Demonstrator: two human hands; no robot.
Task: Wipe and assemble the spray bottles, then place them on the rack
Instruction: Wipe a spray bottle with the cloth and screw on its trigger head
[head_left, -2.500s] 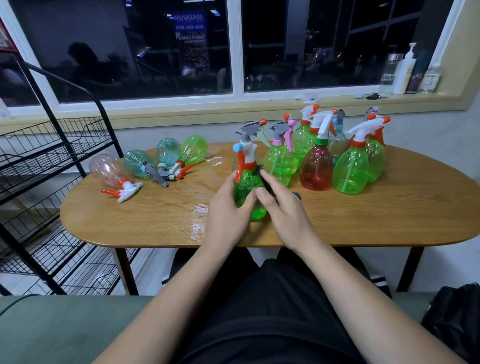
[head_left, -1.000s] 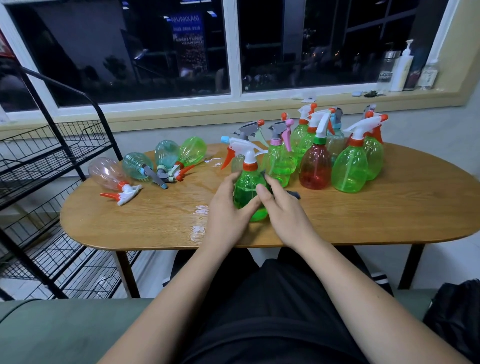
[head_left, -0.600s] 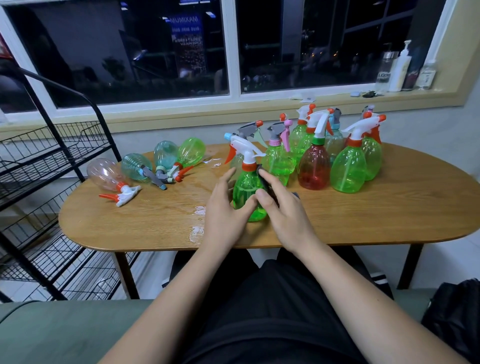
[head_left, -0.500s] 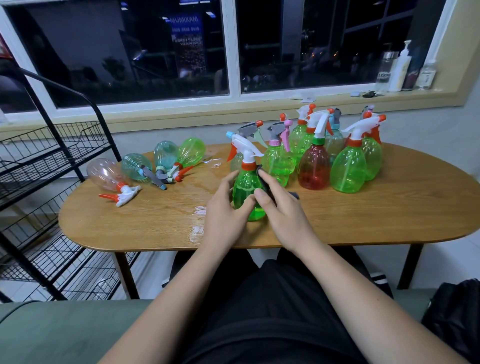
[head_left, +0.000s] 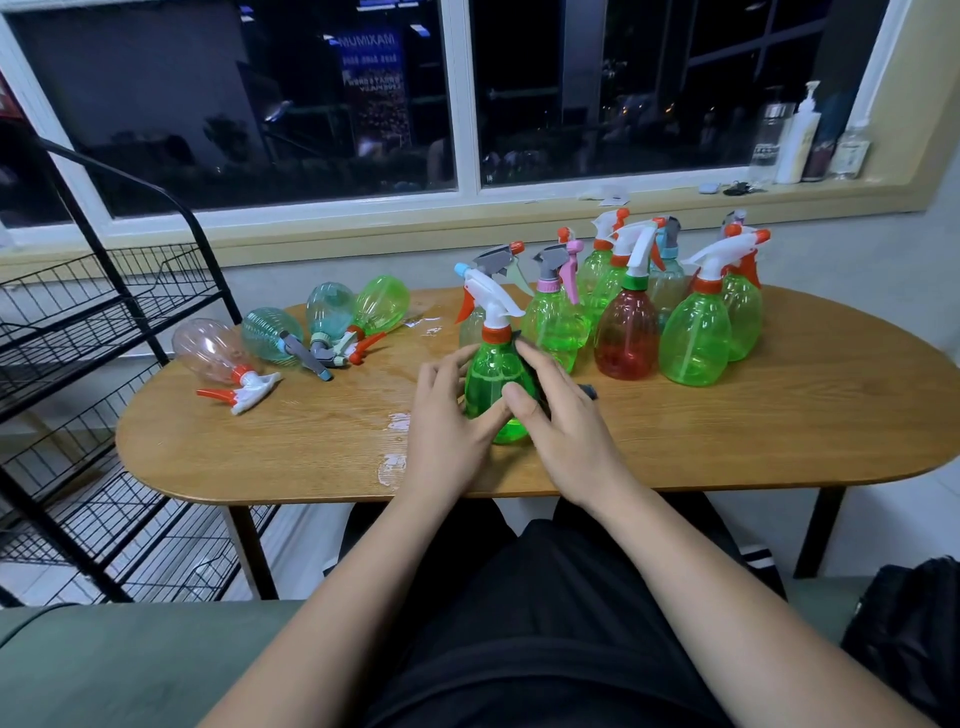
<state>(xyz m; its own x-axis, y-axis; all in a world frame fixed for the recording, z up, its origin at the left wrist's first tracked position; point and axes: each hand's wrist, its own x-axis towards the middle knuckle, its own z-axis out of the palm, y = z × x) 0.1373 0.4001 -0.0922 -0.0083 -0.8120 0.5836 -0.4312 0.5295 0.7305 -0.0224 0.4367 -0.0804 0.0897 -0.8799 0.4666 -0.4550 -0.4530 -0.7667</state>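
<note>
A green spray bottle (head_left: 493, 379) with a white head, blue nozzle and orange trigger stands upright near the table's front edge. My left hand (head_left: 447, 421) cups its left side, thumb on the front. My right hand (head_left: 566, 421) holds a dark cloth (head_left: 587, 391) against its right side, thumb on the bottle's front. Behind stand several assembled bottles, among them a red one (head_left: 626, 332) and a green one (head_left: 693, 338). Several more lie on their sides at the left, such as a clear pinkish one (head_left: 208, 348). The black wire rack (head_left: 104, 312) stands left of the table.
The oval wooden table (head_left: 753, 436) has wet patches (head_left: 397, 421) left of my hands. On the window sill at the back right stand a few bottles (head_left: 797, 140). A black bag (head_left: 914, 623) lies on the floor at the lower right.
The green bottle has turned between my hands: its nozzle, which faced me, now points left and away. My fingers have shifted a little on its sides.
</note>
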